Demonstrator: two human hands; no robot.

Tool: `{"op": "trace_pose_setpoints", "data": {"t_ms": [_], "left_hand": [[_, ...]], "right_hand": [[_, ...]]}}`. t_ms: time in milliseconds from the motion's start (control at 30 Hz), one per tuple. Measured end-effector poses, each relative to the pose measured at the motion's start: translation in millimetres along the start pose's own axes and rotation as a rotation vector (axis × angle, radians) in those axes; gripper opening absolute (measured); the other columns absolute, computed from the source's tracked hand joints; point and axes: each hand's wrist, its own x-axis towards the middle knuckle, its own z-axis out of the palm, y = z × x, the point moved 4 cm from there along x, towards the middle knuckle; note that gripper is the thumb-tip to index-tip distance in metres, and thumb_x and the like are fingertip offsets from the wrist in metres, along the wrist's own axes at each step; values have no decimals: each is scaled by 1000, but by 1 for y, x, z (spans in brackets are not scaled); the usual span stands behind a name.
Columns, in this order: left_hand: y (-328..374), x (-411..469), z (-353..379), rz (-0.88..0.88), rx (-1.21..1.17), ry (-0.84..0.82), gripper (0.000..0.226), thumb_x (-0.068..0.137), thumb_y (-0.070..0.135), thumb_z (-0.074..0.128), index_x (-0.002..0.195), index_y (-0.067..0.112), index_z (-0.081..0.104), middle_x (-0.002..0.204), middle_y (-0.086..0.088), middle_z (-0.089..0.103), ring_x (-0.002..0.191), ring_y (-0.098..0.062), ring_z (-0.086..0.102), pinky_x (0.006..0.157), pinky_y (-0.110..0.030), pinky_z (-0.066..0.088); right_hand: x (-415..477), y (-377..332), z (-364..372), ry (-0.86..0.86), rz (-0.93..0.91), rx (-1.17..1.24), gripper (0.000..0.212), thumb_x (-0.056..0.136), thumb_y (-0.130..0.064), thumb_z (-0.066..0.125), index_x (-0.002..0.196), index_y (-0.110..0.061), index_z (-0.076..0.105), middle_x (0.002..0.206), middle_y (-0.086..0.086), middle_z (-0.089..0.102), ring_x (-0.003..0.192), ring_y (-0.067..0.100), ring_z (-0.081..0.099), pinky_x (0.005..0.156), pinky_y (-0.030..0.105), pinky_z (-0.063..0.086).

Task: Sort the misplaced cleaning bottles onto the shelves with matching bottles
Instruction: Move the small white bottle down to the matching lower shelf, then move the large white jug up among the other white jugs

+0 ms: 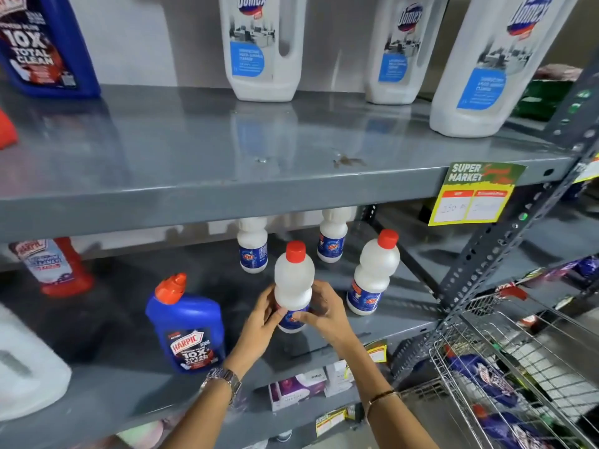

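A small white Rin bottle (294, 280) with a red cap stands upright on the middle shelf (324, 338). My left hand (264, 314) and my right hand (319, 307) both grip its lower blue label from either side. Three matching white Rin bottles stand close by: one to the right (372, 273), two behind (252, 246) (332, 238). A blue Harpic bottle (188, 325) with an orange cap stands just left of my hands. On the upper shelf (194, 189) are three big white Domex jugs (262, 47) (405, 50) (492, 63) and a blue Harpic bottle (42, 43).
A red Harpic bottle (55, 267) stands at the back left of the middle shelf, a large white jug (26, 367) at the near left. A wire shopping cart (505, 367) with packets sits at lower right. A yellow price tag (476, 196) hangs from the upper shelf edge.
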Motion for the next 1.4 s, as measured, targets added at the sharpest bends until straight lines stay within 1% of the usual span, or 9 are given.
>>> {"op": "trace_pose_setpoints", "data": {"t_ms": [100,233,333,500,633,733,967,1133,1400], "left_hand": [[-4,2,2,11,-16,25,56,92,14,53,140,22,28,145,-4,40,127,-9,39,91,-5,35],[-2,-3,1,28,-23,42,55,91,14,53,140,22,29,145,-5,42,130,-15,41,105,-27,37],[6,-11,1,63,-54,116,53,91,9,53,139,17,32,143,-6,44,130,-19,44,106,-35,39],[13,-47,-4,96,-234,163,46,90,5,54,130,24,42,138,2,47,125,-11,46,98,-16,41],[21,-83,-17,171,-247,165,37,90,7,53,120,30,49,132,5,53,124,-8,49,93,-14,41],[28,-113,-42,242,-293,262,37,89,7,54,121,27,51,128,3,59,118,-6,55,89,-9,43],[28,-196,-167,409,-192,785,32,84,17,56,117,15,53,117,7,63,109,0,58,92,-14,45],[2,-227,-270,305,-95,1071,47,84,14,63,128,19,47,133,0,51,121,-14,49,104,-40,41],[-15,-207,-352,113,-43,872,74,83,20,67,143,21,25,153,-2,27,139,-18,27,115,-45,24]], "right_hand": [[2,1,0,-36,3,20,60,70,3,77,121,-11,50,123,11,61,113,25,61,96,43,53],[-3,-2,4,-57,19,62,60,74,1,75,126,-10,47,127,9,60,117,22,59,99,43,50],[-11,-7,6,-74,42,51,60,76,-5,74,127,-24,49,128,-4,60,117,6,57,97,29,45],[-46,-18,11,184,73,221,64,83,-8,68,137,-27,40,143,-8,40,132,14,40,110,37,33],[-81,-42,31,442,14,307,52,87,-10,62,135,-23,46,145,-2,45,134,15,41,115,50,31],[-102,-71,61,487,-123,282,47,86,-7,64,131,-13,50,141,-1,49,133,13,42,114,45,33],[-132,-137,185,210,-445,125,40,81,-18,65,120,-10,58,131,5,54,126,8,48,106,23,38],[-124,-160,268,79,-389,34,52,78,-23,72,126,-19,55,133,2,54,124,14,50,99,44,48],[-79,-189,340,-165,-280,-78,76,70,-31,79,135,-31,41,130,-1,53,122,19,51,96,41,48]]}}
